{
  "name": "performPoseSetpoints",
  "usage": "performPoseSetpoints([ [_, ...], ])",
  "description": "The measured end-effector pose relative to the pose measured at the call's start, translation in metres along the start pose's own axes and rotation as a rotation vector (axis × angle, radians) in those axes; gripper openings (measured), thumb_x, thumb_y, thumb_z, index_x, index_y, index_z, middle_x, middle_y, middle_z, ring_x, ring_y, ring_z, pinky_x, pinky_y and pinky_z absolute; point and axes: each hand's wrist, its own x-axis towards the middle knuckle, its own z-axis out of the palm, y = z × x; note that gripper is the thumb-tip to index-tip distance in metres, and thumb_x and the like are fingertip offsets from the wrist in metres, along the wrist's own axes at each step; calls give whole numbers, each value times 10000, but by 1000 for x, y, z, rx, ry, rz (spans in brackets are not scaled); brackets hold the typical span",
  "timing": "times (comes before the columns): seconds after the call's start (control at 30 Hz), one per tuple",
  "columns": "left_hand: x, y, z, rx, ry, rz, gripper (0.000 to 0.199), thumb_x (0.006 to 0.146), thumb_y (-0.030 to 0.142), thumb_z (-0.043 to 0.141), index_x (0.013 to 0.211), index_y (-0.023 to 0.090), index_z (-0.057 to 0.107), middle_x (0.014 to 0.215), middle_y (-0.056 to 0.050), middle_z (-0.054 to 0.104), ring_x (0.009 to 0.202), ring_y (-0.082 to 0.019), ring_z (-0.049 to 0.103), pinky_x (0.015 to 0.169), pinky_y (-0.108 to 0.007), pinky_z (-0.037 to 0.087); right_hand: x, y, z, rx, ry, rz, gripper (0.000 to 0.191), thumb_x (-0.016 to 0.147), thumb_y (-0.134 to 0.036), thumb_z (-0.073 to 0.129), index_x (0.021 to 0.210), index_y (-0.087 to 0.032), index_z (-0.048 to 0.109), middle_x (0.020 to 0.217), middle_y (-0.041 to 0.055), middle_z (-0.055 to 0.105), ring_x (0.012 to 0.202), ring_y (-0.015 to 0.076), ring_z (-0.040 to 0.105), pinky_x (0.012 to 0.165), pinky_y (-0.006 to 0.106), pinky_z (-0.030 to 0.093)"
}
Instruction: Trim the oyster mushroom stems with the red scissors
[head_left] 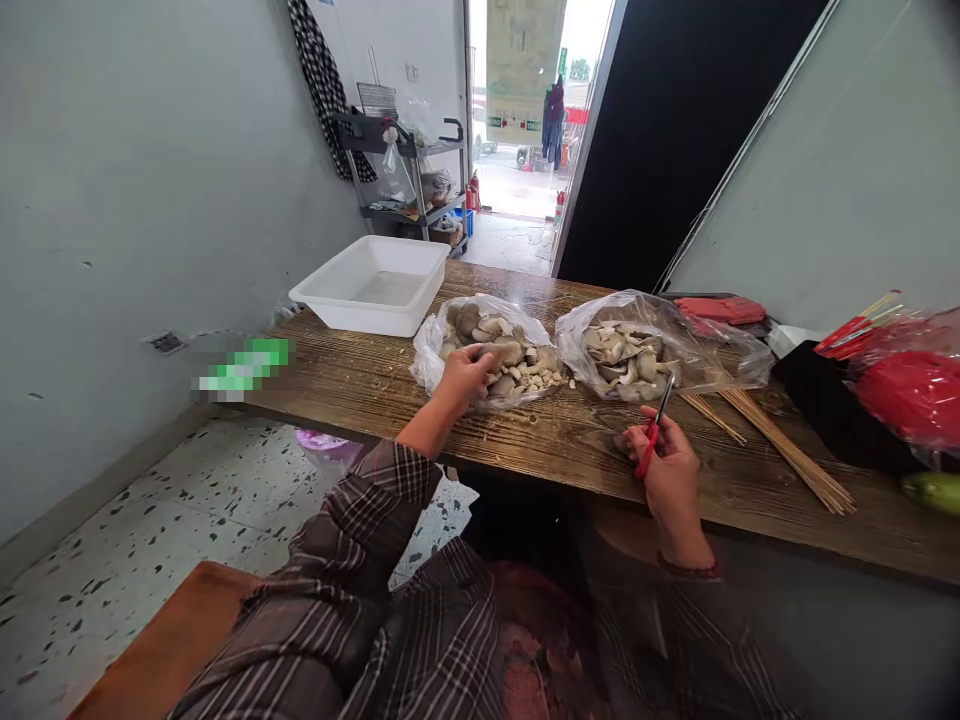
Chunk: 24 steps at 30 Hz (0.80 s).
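Note:
My left hand (463,380) reaches over the left plastic bag (429,365), its fingers closed on an oyster mushroom (508,352). Under it in the opened bag lie more mushrooms (471,320) and several pale cut stem pieces (536,381). My right hand (671,465), by the table's front edge, grips red-handled scissors (649,447) with the blades pointing up and away. Just beyond the blades is a second opened plastic bag (716,365) holding grey-brown oyster mushrooms (630,350).
A white plastic tub (341,308) stands at the back left of the wooden table (352,375). Wooden skewers (795,455) lie to the right, near a black box (821,405) and a red plastic-wrapped bundle (911,395). A shelf cart (420,185) is behind, beside a doorway.

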Motion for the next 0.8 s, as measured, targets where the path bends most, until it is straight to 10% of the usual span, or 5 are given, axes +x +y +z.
performPoseSetpoints([
  [0.23,-28,24,0,-709,-119,-303,170,724,93,730,840,157,623,756,0,678,660,-87,652,586,-176,514,-24,-17,27,-53,-248,-9,509,799,-504,746,1208,-209,671,824,21,707,706,152,627,613,262,493],
  [0.43,-52,22,4,-734,-167,-309,220,732,169,799,860,161,621,787,-2,694,673,-92,657,649,-213,548,-36,-37,64,-289,-642,-114,489,853,-513,675,1220,-192,694,783,23,707,683,165,610,663,291,494],
  [0.8,-79,16,5,-601,-79,-107,409,564,388,945,785,150,697,756,4,669,652,-99,574,548,-216,497,-30,-46,90,-468,-690,-298,549,877,-518,644,1275,-142,688,851,52,736,729,188,648,720,307,527],
])
